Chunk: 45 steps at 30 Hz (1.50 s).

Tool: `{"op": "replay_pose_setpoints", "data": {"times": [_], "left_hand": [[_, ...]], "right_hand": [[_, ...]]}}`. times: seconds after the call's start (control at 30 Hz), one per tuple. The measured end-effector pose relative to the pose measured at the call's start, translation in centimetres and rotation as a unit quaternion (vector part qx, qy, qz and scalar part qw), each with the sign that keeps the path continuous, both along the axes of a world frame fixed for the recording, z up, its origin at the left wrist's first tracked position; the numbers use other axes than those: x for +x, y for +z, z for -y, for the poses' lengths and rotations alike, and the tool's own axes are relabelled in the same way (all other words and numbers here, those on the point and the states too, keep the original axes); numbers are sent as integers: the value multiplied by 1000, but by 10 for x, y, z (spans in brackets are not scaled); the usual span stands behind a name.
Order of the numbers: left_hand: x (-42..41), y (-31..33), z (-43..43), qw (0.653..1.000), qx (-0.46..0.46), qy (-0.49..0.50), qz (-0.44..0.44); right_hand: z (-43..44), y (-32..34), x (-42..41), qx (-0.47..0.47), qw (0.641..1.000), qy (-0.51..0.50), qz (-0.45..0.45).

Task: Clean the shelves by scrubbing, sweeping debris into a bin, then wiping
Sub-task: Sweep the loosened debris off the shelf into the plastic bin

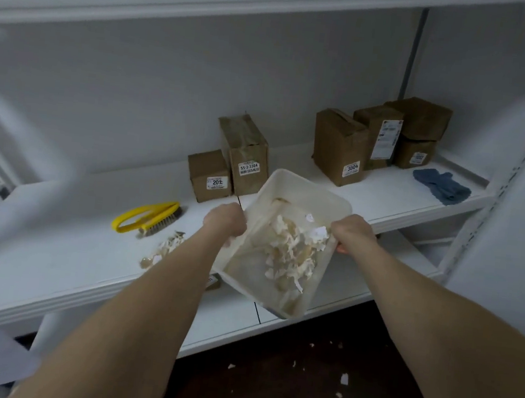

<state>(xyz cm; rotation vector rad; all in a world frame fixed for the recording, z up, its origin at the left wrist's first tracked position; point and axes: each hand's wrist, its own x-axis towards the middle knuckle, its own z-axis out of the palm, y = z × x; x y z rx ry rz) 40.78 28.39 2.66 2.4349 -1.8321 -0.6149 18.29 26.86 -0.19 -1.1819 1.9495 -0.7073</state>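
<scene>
The bin (300, 196) is gripped by its long sides in the left hand (224, 222) and right hand (353, 232) above the shelf's (64, 252) front edge, its long axis running front to back and its opening tipped toward the person.

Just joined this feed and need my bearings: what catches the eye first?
A white bin, tilted and holding pale scraps, is gripped at centre frame by the left hand and right hand. Left of it on the shelf lie a yellow brush and a small heap not yet swept up. Brown boxes stand along the back, a blue cloth at the right end.
</scene>
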Motion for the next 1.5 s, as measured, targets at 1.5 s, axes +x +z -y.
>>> {"op": "replay_pose_setpoints", "data": {"times": [1.5], "left_hand": [[44, -21, -62, 989, 135, -65, -15]], "right_hand": [[-54, -76, 51, 283, 900, 303, -137]]}}
